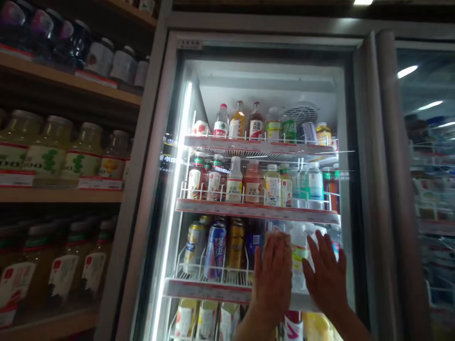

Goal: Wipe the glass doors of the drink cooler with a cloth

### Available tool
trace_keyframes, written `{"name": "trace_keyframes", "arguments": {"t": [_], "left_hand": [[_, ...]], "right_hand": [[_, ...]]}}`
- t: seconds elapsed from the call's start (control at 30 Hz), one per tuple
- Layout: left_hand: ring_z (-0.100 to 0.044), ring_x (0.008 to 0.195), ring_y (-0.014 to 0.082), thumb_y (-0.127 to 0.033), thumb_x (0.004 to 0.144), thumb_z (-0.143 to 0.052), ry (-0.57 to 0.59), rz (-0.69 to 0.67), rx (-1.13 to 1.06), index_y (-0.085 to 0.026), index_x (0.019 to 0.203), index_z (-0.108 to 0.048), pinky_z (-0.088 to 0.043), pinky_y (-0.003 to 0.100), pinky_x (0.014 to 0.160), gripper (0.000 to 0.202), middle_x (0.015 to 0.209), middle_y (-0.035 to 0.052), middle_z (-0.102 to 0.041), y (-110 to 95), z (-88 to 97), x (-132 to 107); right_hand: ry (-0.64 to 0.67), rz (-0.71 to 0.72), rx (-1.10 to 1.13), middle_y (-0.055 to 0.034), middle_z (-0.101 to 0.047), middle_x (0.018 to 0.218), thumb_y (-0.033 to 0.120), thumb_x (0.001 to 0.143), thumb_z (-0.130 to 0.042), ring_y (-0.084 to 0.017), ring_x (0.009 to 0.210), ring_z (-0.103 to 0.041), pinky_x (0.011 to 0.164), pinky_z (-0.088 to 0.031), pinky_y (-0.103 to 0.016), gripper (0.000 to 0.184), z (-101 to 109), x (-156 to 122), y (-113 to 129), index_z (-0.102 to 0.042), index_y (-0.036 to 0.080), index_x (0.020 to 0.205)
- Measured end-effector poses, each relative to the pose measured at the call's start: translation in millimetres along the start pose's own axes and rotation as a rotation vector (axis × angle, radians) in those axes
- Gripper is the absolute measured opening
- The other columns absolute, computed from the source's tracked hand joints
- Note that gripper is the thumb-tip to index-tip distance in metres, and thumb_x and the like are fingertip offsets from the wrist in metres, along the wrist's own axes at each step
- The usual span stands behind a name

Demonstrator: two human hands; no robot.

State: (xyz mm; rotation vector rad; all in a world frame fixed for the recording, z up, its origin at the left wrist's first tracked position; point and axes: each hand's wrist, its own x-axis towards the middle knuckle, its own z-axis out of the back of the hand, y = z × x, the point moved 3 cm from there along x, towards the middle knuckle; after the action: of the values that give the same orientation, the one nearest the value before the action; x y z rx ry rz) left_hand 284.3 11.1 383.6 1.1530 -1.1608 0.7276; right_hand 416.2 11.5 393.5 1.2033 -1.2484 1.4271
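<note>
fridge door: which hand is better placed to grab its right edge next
Right, probably. The right hand lies flat against the glass door nearest its right edge; the left hand sits further in.

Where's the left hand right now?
Head view, lower centre: the left hand lies flat on the fridge's glass door, beside the right hand, just right of the blue can on the third shelf.

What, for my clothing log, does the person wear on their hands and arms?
Nothing that shows. The left hand and right hand are bare, with no gloves and no ring, watch or band that I can make out. No sleeve shows down to the picture's lower edge. The view is slightly blurred, so small marks cannot be told.
</note>
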Motion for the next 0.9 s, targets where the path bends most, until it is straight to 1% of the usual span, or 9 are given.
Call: {"name": "trace_keyframes", "arguments": {"t": [0.13, 0.27, 0.33, 0.43, 0.53, 0.6, 0.67, 0.83, 0.9], "left_hand": [[-0.019, 0.139, 0.0203, -0.032, 0.085, -0.046, 0.074, -0.005, 0.021, -0.022, 0.130, -0.046, -0.004, 0.045, 0.116, 0.046, 0.140, 0.0044, -0.043, 56.6, 24.6, -54.3], [-0.024, 0.137, 0.0257, -0.022, 0.086, -0.046, 0.119, 0.230, 0.205, -0.019, 0.142, -0.023, -0.017, 0.054, 0.110, 0.060, 0.142, 0.0168, -0.038, 159.2, 62.3, -110.3], [-0.027, 0.136, 0.0290, -0.021, 0.087, -0.044, 0.063, 0.368, 0.276, -0.019, 0.144, -0.015, -0.022, 0.056, 0.106, 0.064, 0.145, 0.0202, -0.031, 183.3, 74.0, -121.9], [-0.021, 0.138, 0.0273, -0.017, 0.086, -0.041, 0.058, 0.327, 0.249, -0.017, 0.144, -0.016, -0.024, 0.051, 0.107, 0.063, 0.148, 0.0169, -0.026, 154.1, 67.5, -114.6], [-0.019, 0.139, 0.0254, -0.026, 0.086, -0.044, 0.132, -0.008, 0.114, -0.018, 0.137, -0.035, -0.017, 0.046, 0.112, 0.053, 0.149, 0.0072, -0.026, 86.8, 43.4, -93.9], [-0.020, 0.139, 0.0253, -0.035, 0.084, -0.047, 0.129, -0.184, 0.045, -0.022, 0.130, -0.046, -0.012, 0.047, 0.114, 0.048, 0.149, 0.0022, -0.026, 65.4, 35.4, -85.0], [-0.019, 0.139, 0.0232, -0.035, 0.084, -0.047, 0.120, -0.195, 0.051, -0.024, 0.129, -0.048, -0.008, 0.047, 0.115, 0.046, 0.149, 0.0009, -0.027, 82.7, 39.8, -82.3], [-0.016, 0.140, 0.0207, -0.015, 0.084, -0.044, 0.030, 0.161, 0.213, -0.017, 0.140, -0.028, -0.010, 0.046, 0.114, 0.058, 0.148, 0.0134, -0.026, 202.6, 73.6, -86.3], [-0.015, 0.140, 0.0233, -0.014, 0.084, -0.046, -0.006, 0.235, 0.204, -0.015, 0.141, -0.025, -0.014, 0.048, 0.113, 0.061, 0.150, 0.0157, -0.020, 212.0, 74.2, -83.6]], "right_hand": [[0.029, -0.007, 0.006, -0.0046, -0.013, 0.153, 0.025, 0.090, -0.035, -0.029, 0.138, -0.022, 0.107, -0.019, -0.055, 0.062, 10.2, -14.4, -5.7, -0.009, 0.029, 0.146], [0.060, 0.034, 0.085, -0.0040, -0.012, 0.153, 0.023, 0.090, -0.036, -0.029, 0.139, -0.019, 0.108, -0.019, -0.054, 0.063, 15.1, -21.9, 17.2, -0.010, 0.029, 0.146], [0.066, 0.052, 0.123, -0.0052, -0.014, 0.153, 0.022, 0.089, -0.037, -0.029, 0.139, -0.019, 0.108, -0.018, -0.054, 0.063, 14.3, -24.3, 31.4, -0.012, 0.027, 0.146], [0.060, 0.085, 0.171, -0.0076, -0.016, 0.153, 0.022, 0.089, -0.038, -0.029, 0.139, -0.019, 0.109, -0.017, -0.053, 0.063, 9.1, -26.4, 53.9, -0.014, 0.024, 0.146], [0.052, 0.138, 0.204, -0.0083, -0.016, 0.152, 0.022, 0.088, -0.038, -0.028, 0.139, -0.017, 0.111, -0.014, -0.051, 0.063, 1.9, -26.0, 77.1, -0.014, 0.022, 0.146], [0.049, 0.169, 0.210, -0.0073, -0.015, 0.153, 0.022, 0.088, -0.039, -0.027, 0.140, -0.016, 0.111, -0.013, -0.051, 0.064, -1.6, -24.1, 87.7, -0.014, 0.022, 0.146], [0.056, 0.179, 0.206, -0.0062, -0.015, 0.153, 0.023, 0.088, -0.039, -0.027, 0.140, -0.016, 0.112, -0.013, -0.051, 0.064, -3.1, -20.6, 88.9, -0.014, 0.023, 0.146], [0.029, 0.098, 0.145, -0.0049, -0.020, 0.152, 0.023, 0.088, -0.038, -0.029, 0.138, -0.021, 0.109, -0.017, -0.054, 0.061, 2.4, -6.8, 50.0, -0.018, 0.028, 0.145], [-0.023, 0.045, 0.107, -0.0036, -0.019, 0.152, 0.023, 0.089, -0.038, -0.029, 0.138, -0.021, 0.109, -0.018, -0.054, 0.060, 6.0, -1.3, 32.4, -0.018, 0.030, 0.145]]}}
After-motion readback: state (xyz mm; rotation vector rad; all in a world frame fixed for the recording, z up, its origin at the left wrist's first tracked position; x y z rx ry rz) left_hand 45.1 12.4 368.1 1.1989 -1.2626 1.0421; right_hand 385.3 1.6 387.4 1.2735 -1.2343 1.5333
